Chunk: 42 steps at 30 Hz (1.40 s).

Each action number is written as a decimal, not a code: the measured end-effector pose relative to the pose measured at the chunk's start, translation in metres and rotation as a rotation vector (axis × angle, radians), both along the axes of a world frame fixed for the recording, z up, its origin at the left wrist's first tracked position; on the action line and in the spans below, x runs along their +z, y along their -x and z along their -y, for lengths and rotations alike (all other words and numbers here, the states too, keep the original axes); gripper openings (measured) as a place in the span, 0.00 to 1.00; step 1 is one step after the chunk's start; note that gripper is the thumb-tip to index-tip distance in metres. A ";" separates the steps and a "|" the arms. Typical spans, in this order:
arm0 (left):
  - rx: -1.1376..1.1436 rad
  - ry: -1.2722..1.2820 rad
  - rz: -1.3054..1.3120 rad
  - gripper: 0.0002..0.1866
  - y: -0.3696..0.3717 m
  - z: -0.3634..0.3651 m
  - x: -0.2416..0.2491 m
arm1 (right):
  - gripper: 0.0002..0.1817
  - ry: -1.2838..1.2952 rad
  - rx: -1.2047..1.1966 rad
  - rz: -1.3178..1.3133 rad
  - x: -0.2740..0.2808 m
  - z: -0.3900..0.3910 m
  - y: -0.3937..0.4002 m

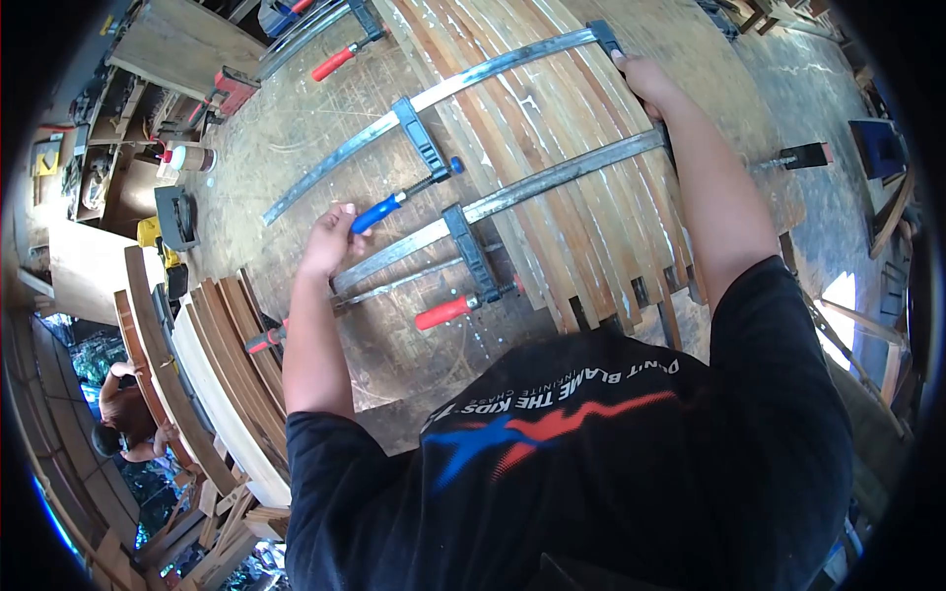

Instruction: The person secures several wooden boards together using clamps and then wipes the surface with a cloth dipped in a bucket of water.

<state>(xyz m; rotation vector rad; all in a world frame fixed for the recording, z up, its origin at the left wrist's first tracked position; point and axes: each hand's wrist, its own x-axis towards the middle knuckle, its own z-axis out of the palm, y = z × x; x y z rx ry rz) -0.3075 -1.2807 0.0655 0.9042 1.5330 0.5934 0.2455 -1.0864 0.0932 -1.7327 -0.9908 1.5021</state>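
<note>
A bar clamp (493,67) with a blue handle (378,213) lies across a panel of glued wood strips (532,108), its steel bar reaching past the panel's left edge. My left hand (335,239) is closed around the end of the blue handle. At the panel's far right edge, my right hand (642,81) grips the clamp's fixed jaw (603,37), with some fingers hidden. Between the screw pad (455,164) and the panel edge a gap shows. Nearer my body, a second bar clamp (562,163) with a red handle (445,312) spans the same panel. Whitish glue streaks mark the strips.
Another red-handled clamp (335,64) lies on the worn plywood table (296,128) at the upper left. A glue bottle (192,159) and a red tool (234,91) are beyond it. Curved boards (212,384) stand at left, near another person (133,419).
</note>
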 end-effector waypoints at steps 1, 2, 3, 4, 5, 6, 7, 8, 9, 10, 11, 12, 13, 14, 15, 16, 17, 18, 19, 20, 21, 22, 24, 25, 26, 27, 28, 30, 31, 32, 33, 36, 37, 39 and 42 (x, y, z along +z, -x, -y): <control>0.018 0.058 -0.092 0.19 0.000 -0.001 0.000 | 0.25 0.004 -0.001 -0.004 0.000 0.000 0.000; 0.035 0.117 -0.184 0.19 -0.006 -0.002 0.004 | 0.25 0.009 -0.003 -0.007 0.001 0.001 0.001; 0.052 0.173 -0.273 0.18 -0.013 -0.003 0.007 | 0.25 0.013 -0.004 -0.008 0.002 0.001 0.000; 0.124 0.127 -0.225 0.18 -0.018 -0.004 0.011 | 0.25 0.017 -0.003 -0.006 -0.002 -0.002 -0.001; 0.198 0.082 -0.176 0.17 -0.022 -0.003 0.014 | 0.25 0.021 -0.001 -0.004 -0.004 -0.004 -0.002; 0.270 0.035 -0.127 0.17 -0.025 -0.003 0.015 | 0.25 0.025 0.001 -0.002 -0.006 -0.005 -0.002; 0.167 -0.056 -0.100 0.18 -0.024 -0.001 0.012 | 0.26 0.026 0.000 0.003 -0.008 -0.006 -0.004; 0.062 -0.147 -0.072 0.18 -0.025 0.004 0.008 | 0.26 0.026 -0.001 0.007 0.000 -0.001 -0.001; 0.003 -0.145 -0.043 0.18 -0.022 0.004 0.007 | 0.26 0.025 -0.002 0.012 0.004 0.001 0.001; -0.055 -0.143 -0.013 0.18 -0.020 0.004 0.005 | 0.26 0.024 0.000 0.001 0.002 0.000 -0.001; -0.066 -0.046 0.016 0.18 -0.015 0.000 0.008 | 0.26 0.025 0.004 -0.013 -0.001 -0.001 -0.001; -0.077 0.048 0.045 0.17 -0.011 -0.004 0.010 | 0.26 0.023 0.008 -0.026 -0.002 -0.001 -0.002; -0.035 0.091 -0.049 0.15 -0.010 -0.009 0.010 | 0.26 0.023 0.009 -0.006 -0.004 -0.002 -0.002; 0.000 0.129 -0.123 0.15 -0.015 -0.010 0.014 | 0.25 0.023 0.010 0.015 0.000 -0.001 0.000; 0.035 0.167 -0.197 0.14 -0.027 -0.013 0.022 | 0.25 0.024 0.011 0.038 0.002 0.000 0.000; 0.071 0.206 -0.269 0.13 -0.033 -0.014 0.025 | 0.25 0.004 0.008 0.034 0.000 -0.001 -0.002; 0.046 0.104 -0.240 0.14 -0.032 -0.012 0.022 | 0.25 -0.015 0.007 0.031 -0.003 -0.002 -0.002; 0.020 0.003 -0.211 0.14 -0.028 -0.009 0.015 | 0.25 -0.033 0.006 0.025 -0.006 -0.003 -0.002; -0.007 -0.097 -0.183 0.15 -0.023 -0.007 0.011 | 0.25 -0.027 0.008 0.031 -0.008 -0.003 -0.003; -0.056 -0.087 -0.129 0.15 -0.019 -0.005 0.009 | 0.24 -0.020 0.008 0.036 -0.006 -0.003 -0.002; -0.103 -0.077 -0.075 0.15 -0.013 -0.002 0.007 | 0.24 -0.013 0.009 0.042 -0.004 -0.002 -0.002; -0.150 -0.069 -0.021 0.15 -0.008 -0.001 0.006 | 0.24 -0.013 0.020 0.064 -0.005 -0.001 -0.003; -0.039 0.080 -0.058 0.13 -0.005 -0.007 0.006 | 0.25 -0.016 0.040 0.110 -0.006 -0.004 -0.005; 0.016 0.152 -0.076 0.13 -0.004 -0.010 0.005 | 0.25 -0.018 0.048 0.106 -0.011 -0.008 -0.007; 0.061 0.161 -0.102 0.13 -0.011 -0.010 0.010 | 0.25 -0.019 0.056 0.103 -0.020 -0.013 -0.011; 0.106 0.168 -0.127 0.12 -0.025 -0.008 0.020 | 0.26 -0.021 0.064 0.102 -0.021 -0.014 -0.011; 0.152 0.177 -0.152 0.12 -0.033 -0.005 0.025 | 0.26 -0.033 0.060 0.083 -0.023 -0.015 -0.013; 0.067 -0.082 -0.090 0.12 -0.028 0.006 0.012 | 0.26 -0.051 0.050 0.045 -0.019 -0.010 -0.009; 0.023 -0.213 -0.058 0.13 -0.024 0.008 0.005 | 0.26 -0.034 0.048 0.026 -0.018 -0.009 -0.009; -0.021 -0.167 -0.062 0.14 -0.016 0.008 -0.001 | 0.26 -0.016 0.045 0.007 -0.017 -0.008 -0.009; -0.063 -0.122 -0.066 0.15 -0.008 0.006 -0.005 | 0.26 0.001 0.045 -0.013 -0.013 -0.007 -0.007; -0.002 0.095 -0.100 0.15 -0.005 -0.003 0.003 | 0.26 0.041 0.006 -0.040 0.005 0.004 0.001; 0.048 0.178 -0.112 0.15 -0.010 -0.007 0.012 | 0.26 0.024 0.025 -0.011 -0.004 -0.001 -0.001; 0.119 0.118 -0.251 0.14 -0.039 -0.009 0.037 | 0.26 -0.011 0.059 0.053 -0.020 -0.013 -0.010; -0.079 -0.219 -0.186 0.15 -0.037 -0.001 0.021 | 0.26 0.002 0.034 -0.022 -0.017 -0.009 -0.008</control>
